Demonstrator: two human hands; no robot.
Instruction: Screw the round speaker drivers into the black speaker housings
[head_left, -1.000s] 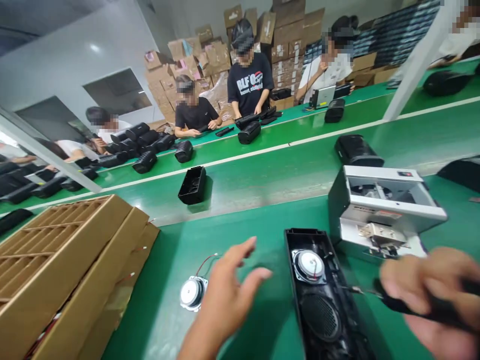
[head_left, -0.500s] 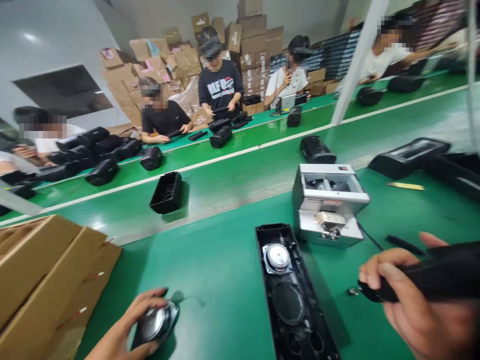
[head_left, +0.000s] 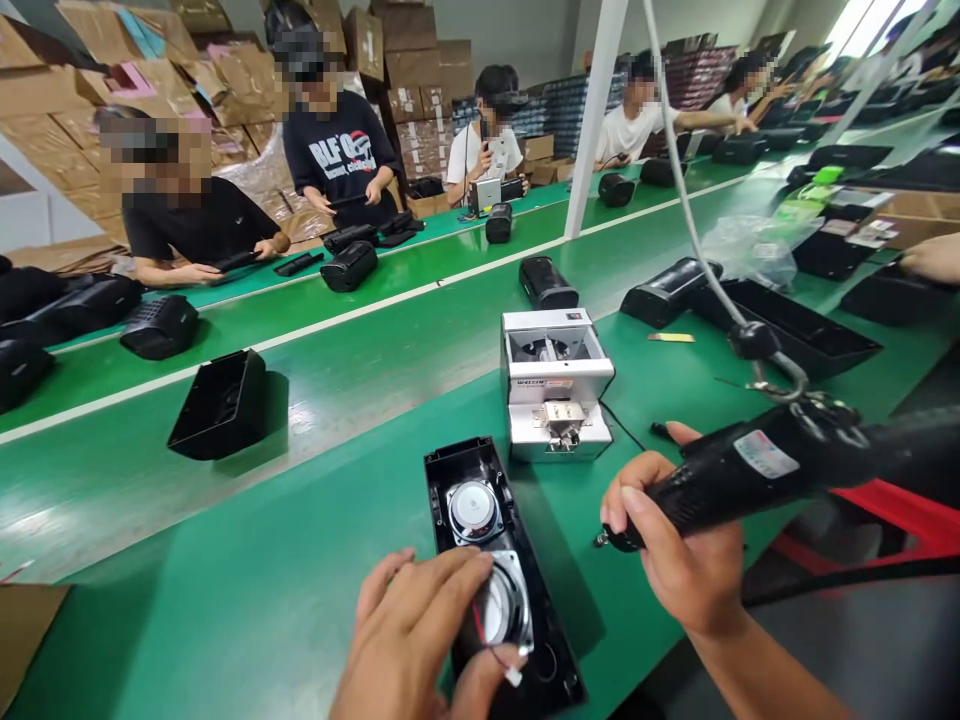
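Observation:
My left hand (head_left: 420,630) grips a round speaker driver (head_left: 501,605) with a square metal frame, its fingers around the edge. The driver sits over the lower part of a long black speaker housing (head_left: 536,500); whether it is fully seated I cannot tell. From its side come thin wires with a small white plug. Another speaker driver (head_left: 474,510) lies in the housing's upper opening. My right hand (head_left: 675,550) is closed around a black electric screwdriver (head_left: 720,480), which hangs from a hook and cable. The screwdriver tip points left, apart from the housing.
A silver screw feeder (head_left: 559,390) stands behind the housing. A yellow-handled cutter (head_left: 671,338) lies to its right. Black housings (head_left: 217,405) rest on the green conveyor (head_left: 390,370). Several people work across it. A cardboard box (head_left: 30,630) is at lower left.
My left hand has carried the speaker driver rightward from the table to the housing. My right hand still holds the screwdriver. The view has turned to the right.

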